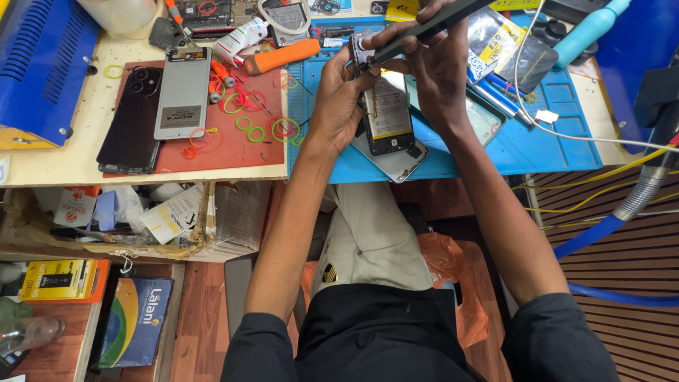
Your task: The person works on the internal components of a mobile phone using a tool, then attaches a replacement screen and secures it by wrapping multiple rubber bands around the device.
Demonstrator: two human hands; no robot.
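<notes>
My left hand grips an opened phone with its back off, battery and board showing, raised over the blue work mat. My right hand holds a long dark tweezer-like tool whose tip meets the phone's top edge by my left fingertips. A pale phone back cover lies on the mat under the phone.
On the red mat lie a dark phone, a grey phone panel, coloured rubber bands and an orange-handled tool. A blue machine stands far left. White cable and hoses run at the right. Boxes fill the shelf below.
</notes>
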